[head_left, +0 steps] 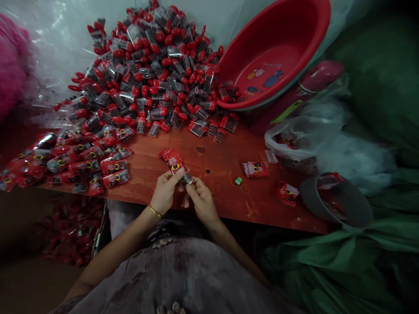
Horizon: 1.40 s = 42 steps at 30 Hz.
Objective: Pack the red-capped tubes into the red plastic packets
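Note:
Near the front edge of the table, a small red printed packet (174, 160) is held between my two hands. My left hand (166, 191) is closed on its middle, the thumb lying across the front. The fingertips of my right hand (203, 199) pinch the packet's lower, clear end, where something dark shows; that end is partly hidden by my fingers. To the left lies a heap of similar red packets (83, 167). Behind my hands rises a large pile of small clear tubes with red caps (157, 87).
A tilted red basin (281, 26) stands at the back right, beside a dark pink bottle (294, 100). On the right are a plastic bag (304, 135), a grey bowl (310, 198), loose packets (255, 169) and a small green piece (238, 180). More packets (72, 231) lie below, left.

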Tool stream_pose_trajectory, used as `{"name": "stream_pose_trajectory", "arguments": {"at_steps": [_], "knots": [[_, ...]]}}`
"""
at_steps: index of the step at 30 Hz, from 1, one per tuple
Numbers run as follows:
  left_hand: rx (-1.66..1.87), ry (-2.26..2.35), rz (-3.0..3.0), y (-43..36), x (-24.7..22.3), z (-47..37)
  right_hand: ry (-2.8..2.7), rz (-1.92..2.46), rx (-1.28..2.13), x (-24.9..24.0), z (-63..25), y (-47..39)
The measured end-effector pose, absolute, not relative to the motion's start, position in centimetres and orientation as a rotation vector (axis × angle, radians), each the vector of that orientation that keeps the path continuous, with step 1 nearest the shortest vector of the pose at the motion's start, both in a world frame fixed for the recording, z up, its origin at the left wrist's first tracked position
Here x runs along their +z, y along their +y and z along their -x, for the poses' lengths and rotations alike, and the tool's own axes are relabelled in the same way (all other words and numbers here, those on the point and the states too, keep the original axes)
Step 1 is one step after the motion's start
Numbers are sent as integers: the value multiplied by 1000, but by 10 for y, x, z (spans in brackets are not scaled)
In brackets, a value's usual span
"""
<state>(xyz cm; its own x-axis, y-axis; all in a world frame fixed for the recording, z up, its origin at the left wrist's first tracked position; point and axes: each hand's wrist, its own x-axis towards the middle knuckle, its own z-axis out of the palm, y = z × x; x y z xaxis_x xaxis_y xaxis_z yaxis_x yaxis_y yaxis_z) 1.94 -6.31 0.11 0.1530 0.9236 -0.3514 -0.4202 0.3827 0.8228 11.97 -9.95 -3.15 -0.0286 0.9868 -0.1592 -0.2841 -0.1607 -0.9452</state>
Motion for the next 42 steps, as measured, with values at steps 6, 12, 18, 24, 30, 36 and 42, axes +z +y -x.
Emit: {"name": "stream_pose_trajectory", "arguments": {"at_steps": [6, 12, 18, 24, 30, 36, 42], "knots": [[965, 956, -561, -69, -2, -23, -1127, 1290, 1223, -32, -120, -96], [1021, 995, -332, -51, 0, 16, -1577, 1542, 717, -31, -137, -51], [1489, 1183, -68, 4, 6, 105, -1696, 2076, 26, -36, -216, 55], [1567, 1053, -115, 13, 9, 127, -1889, 2086, 145, -65, -221, 59], [1124, 1499, -1282, -37, -34, 57, -2100, 1987, 84, -62, -193, -18], [775, 1578, -1993, -59, -53, 34, -2183, 1692, 79, -51, -156, -23], [753, 1639, -2059, -59, -48, 44, -2263, 1568, 270, -63, -128, 4]]}}
